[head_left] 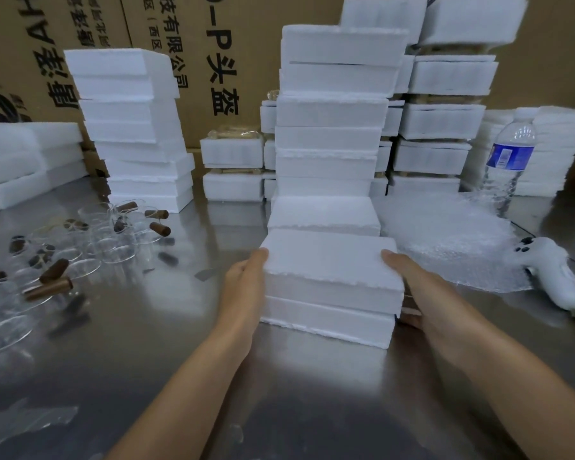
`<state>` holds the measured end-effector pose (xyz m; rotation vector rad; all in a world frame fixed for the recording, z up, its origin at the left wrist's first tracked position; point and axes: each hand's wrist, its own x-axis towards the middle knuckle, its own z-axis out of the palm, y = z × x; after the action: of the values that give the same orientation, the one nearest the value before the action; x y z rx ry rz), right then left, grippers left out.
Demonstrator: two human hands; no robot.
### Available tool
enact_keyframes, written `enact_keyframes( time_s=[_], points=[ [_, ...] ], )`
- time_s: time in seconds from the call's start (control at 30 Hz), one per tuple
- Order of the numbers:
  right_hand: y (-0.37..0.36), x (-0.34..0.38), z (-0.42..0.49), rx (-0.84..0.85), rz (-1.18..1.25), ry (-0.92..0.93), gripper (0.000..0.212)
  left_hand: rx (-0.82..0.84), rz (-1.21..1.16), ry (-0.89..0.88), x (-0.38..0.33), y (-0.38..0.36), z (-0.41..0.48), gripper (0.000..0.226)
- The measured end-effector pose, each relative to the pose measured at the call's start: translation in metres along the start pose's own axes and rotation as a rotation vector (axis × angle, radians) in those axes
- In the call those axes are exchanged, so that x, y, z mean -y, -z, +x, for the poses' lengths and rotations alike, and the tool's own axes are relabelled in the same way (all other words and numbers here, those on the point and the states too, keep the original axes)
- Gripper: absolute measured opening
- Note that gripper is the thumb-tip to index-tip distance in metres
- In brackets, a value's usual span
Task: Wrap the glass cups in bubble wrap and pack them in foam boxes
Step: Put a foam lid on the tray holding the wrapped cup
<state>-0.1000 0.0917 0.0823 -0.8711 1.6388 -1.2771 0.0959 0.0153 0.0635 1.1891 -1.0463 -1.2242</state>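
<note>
A closed white foam box (329, 270) stands on the steel table (153, 327) in front of me, lid on its base. My left hand (243, 290) grips its left side, thumb on the lid's top edge. My right hand (422, 293) grips the right side, thumb on top, fingers curled behind the far lower edge. Several glass cups with brown wooden handles (80, 247) lie scattered on the table to the left. A pile of bubble wrap (445, 240) lies to the right of the box.
A tall stack of foam boxes (332, 127) rises right behind the held box, another stack (133, 127) at back left, more (442, 121) at back right. A water bottle (508, 161) and a white controller (551, 273) sit at right. Cardboard cartons (213, 44) line the back.
</note>
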Motion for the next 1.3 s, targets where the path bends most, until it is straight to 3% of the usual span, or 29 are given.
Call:
enact_keyframes(
  time_s=[0.27, 0.47, 0.53, 0.63, 0.7, 0.77, 0.87, 0.93, 1.03, 1.17, 1.3],
  points=[
    [-0.010, 0.001, -0.004, 0.041, 0.233, -0.064, 0.010, 0.098, -0.078, 0.125, -0.006, 0.007, 0.004, 0.018],
    [-0.008, 0.001, -0.008, 0.090, 0.300, -0.006, 0.017, 0.161, -0.122, 0.166, -0.012, 0.019, -0.004, 0.012],
    [-0.006, -0.002, -0.008, 0.136, 0.305, 0.053, 0.032, 0.166, -0.168, 0.127, -0.013, 0.021, -0.011, 0.010],
    [-0.005, -0.003, -0.010, 0.273, 0.255, 0.132, 0.063, 0.131, -0.292, 0.071, -0.016, 0.019, -0.018, 0.029],
    [-0.006, 0.002, -0.011, 0.288, 0.234, 0.185, 0.061, 0.140, -0.368, 0.048, -0.018, 0.019, -0.019, 0.050],
    [-0.005, 0.011, -0.009, 0.213, 0.279, 0.209, 0.057, 0.228, -0.393, -0.010, -0.021, 0.021, -0.019, 0.058],
    [-0.001, 0.033, -0.004, 0.169, 0.372, 0.193, 0.044, 0.335, -0.407, -0.074, -0.029, 0.028, -0.012, 0.054],
    [0.000, 0.050, 0.001, 0.169, 0.408, 0.173, 0.034, 0.322, -0.382, -0.082, -0.033, 0.038, -0.002, 0.055],
    [-0.002, 0.080, 0.016, 0.112, 0.441, 0.109, 0.028, 0.248, -0.212, -0.101, -0.022, 0.053, 0.013, 0.025],
    [-0.009, 0.113, 0.041, 0.076, 0.356, 0.025, 0.032, 0.135, -0.228, -0.031, -0.001, 0.066, 0.026, 0.016],
    [-0.017, 0.123, 0.063, 0.021, 0.243, -0.042, 0.037, 0.126, -0.313, 0.000, 0.002, 0.068, 0.031, 0.015]
  ],
)
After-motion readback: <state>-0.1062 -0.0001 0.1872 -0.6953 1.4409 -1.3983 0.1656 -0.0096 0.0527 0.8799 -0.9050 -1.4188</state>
